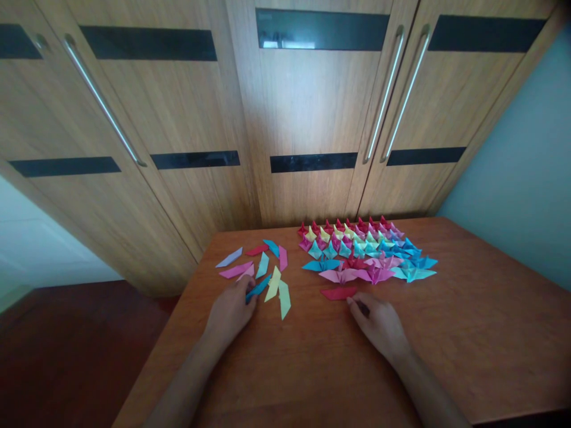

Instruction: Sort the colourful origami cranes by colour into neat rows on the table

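My left hand [232,306] rests at the left side of the table, its fingers closed on the near end of a blue folded paper strip [260,288]. Around it lie several more folded papers: a yellow one [273,284], a pale green one [284,299], a magenta one [235,270] and a lilac one [229,257]. My right hand [379,321] pinches the right end of a red folded paper strip [336,293], which lies flat near the tabletop. Just beyond that strip stand several paper cranes [375,272] with spread wings.
Rows of small folded paper pieces [348,238] in red, yellow, pink and blue fill the back right of the brown wooden table [307,362]. Behind the table rises a wooden wardrobe [307,107] with long metal handles. A pale wall [521,154] is on the right.
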Motion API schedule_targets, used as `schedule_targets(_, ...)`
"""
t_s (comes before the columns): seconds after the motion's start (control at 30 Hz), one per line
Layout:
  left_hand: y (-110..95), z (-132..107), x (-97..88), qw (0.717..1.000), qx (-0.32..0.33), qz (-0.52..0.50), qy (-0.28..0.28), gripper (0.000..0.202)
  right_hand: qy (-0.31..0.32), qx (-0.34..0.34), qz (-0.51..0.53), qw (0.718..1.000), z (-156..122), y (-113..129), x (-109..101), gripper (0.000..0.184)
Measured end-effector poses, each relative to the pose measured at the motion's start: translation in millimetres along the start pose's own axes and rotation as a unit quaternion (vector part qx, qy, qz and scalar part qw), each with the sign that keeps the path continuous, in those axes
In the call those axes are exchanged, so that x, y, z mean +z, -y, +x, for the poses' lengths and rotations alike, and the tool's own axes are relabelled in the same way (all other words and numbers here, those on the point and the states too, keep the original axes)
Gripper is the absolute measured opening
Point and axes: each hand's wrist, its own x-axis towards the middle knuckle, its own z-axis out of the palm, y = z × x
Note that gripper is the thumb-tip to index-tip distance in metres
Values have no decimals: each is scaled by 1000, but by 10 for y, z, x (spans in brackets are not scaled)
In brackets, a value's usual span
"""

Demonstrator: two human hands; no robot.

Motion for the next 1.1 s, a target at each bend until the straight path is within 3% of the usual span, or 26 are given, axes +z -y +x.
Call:
schedule_targets(0.2, -2, -4, -67, 999, 17, -13, -35, 14, -12, -6, 4, 1000, -4, -17, 12, 34)
schedule_targets(0.4, -33, 2, -64, 990, 55, -101, -85, 16, -5, 0, 21, 1000, -5, -16, 10, 36)
schedule_targets(0.7, -319, -29, -28, 947, 39, -319, -4, 17, -19, -18, 96, 995, -18, 113, -15, 35)
schedule_targets(0.83, -502, -81, 91, 918, 53, -387, 72, 20, 9, -16, 167, 986, -31, 242, 6, 33)
schedule_targets(1.0, -825, -179, 302, 884, 81, -438, 142, 21, 84, 18, 342, 936, -26, 368, 53, 29)
schedule_targets(1.1, -980, -222, 436, 874, 96, -450, 156, 20, 84, 60, 432, 896, -31, 392, 54, 29)
